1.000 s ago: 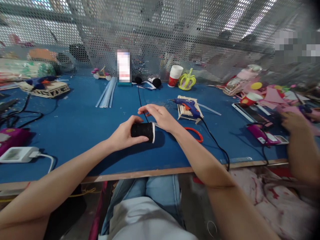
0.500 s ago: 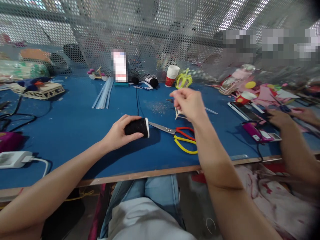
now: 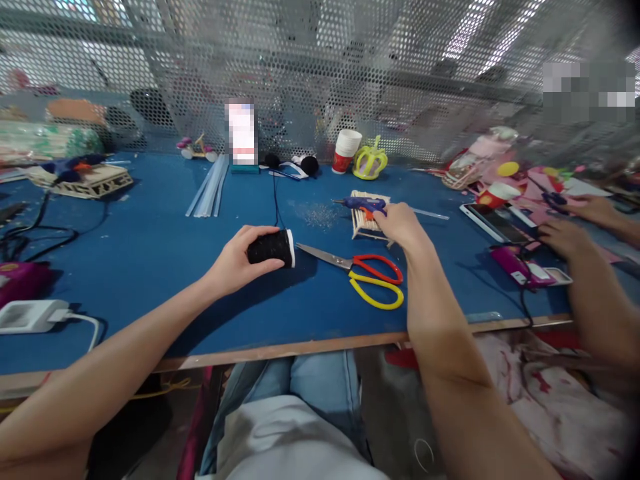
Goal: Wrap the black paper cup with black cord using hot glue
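Observation:
My left hand (image 3: 237, 260) is wrapped round a spool of black thread (image 3: 267, 249) lying on its side, its white end facing right. A black thread runs from it toward a black ball (image 3: 272, 161) at the back. At the right, my right hand (image 3: 403, 225) has its fingers closed at the handle of a blue glue gun (image 3: 365, 202). The gun lies over a small stand of wooden sticks (image 3: 361, 223), with a clear glue stick (image 3: 430, 214) out of its rear. Between my hands lie scissors (image 3: 343, 261) with red and yellow handles, blades toward the spool.
The blue table (image 3: 150, 267) also bears clear glue sticks (image 3: 207, 190), a phone (image 3: 241, 133), paper cups (image 3: 346, 150) and a yellow-green crown-shaped piece (image 3: 370, 160). A white power adapter (image 3: 33, 317) sits at left. Another person's hands (image 3: 565, 237) work at right.
My right hand has come down and to the right onto the glue gun's handle, leaving the gun and stand in fuller view. My left hand still holds the spool, tilted slightly.

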A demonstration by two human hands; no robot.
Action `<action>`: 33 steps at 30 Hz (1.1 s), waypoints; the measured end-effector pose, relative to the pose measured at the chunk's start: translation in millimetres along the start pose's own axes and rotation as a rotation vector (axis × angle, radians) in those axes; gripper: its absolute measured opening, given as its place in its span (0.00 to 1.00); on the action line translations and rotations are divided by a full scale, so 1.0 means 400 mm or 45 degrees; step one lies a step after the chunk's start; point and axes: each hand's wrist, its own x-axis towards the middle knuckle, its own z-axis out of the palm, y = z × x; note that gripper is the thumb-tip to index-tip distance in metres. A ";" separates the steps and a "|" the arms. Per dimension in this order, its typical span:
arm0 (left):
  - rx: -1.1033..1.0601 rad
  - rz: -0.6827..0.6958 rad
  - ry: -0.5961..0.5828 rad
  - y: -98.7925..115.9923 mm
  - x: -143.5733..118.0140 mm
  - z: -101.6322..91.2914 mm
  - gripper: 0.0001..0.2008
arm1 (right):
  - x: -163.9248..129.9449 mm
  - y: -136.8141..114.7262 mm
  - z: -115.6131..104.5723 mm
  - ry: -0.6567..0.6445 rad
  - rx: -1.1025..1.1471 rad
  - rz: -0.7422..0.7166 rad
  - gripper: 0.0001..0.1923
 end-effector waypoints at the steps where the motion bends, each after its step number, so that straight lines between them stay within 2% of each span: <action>1: 0.004 0.007 -0.006 -0.001 0.000 0.001 0.27 | 0.002 0.001 0.004 0.017 0.016 0.015 0.22; 5: 0.037 0.034 -0.016 -0.005 -0.002 0.003 0.27 | 0.015 0.007 0.016 0.034 0.092 0.084 0.25; 11: 0.059 0.050 -0.012 -0.003 -0.001 0.001 0.27 | 0.019 0.014 0.024 0.148 0.225 0.027 0.21; 13: 0.055 0.034 -0.012 -0.003 0.001 0.000 0.27 | 0.010 0.011 0.019 0.220 0.402 0.025 0.18; 16: 0.052 0.017 0.005 -0.009 0.004 -0.001 0.27 | -0.018 -0.004 0.001 0.270 0.823 0.022 0.16; 20: 0.050 0.005 0.033 -0.023 0.010 -0.005 0.27 | -0.076 -0.042 -0.037 0.185 1.158 -0.148 0.16; 25: 0.037 -0.054 0.056 -0.036 0.015 -0.010 0.28 | -0.148 -0.103 -0.076 -0.210 1.374 -0.368 0.14; 28: 0.022 -0.077 0.066 -0.042 0.017 -0.012 0.27 | -0.179 -0.136 -0.088 -0.354 1.390 -0.495 0.12; 30: 0.001 -0.080 0.069 -0.045 0.019 -0.013 0.27 | -0.193 -0.150 -0.091 -0.367 1.331 -0.547 0.12; 33: -0.013 -0.081 0.068 -0.048 0.021 -0.016 0.27 | -0.203 -0.156 -0.085 -0.248 1.136 -0.562 0.10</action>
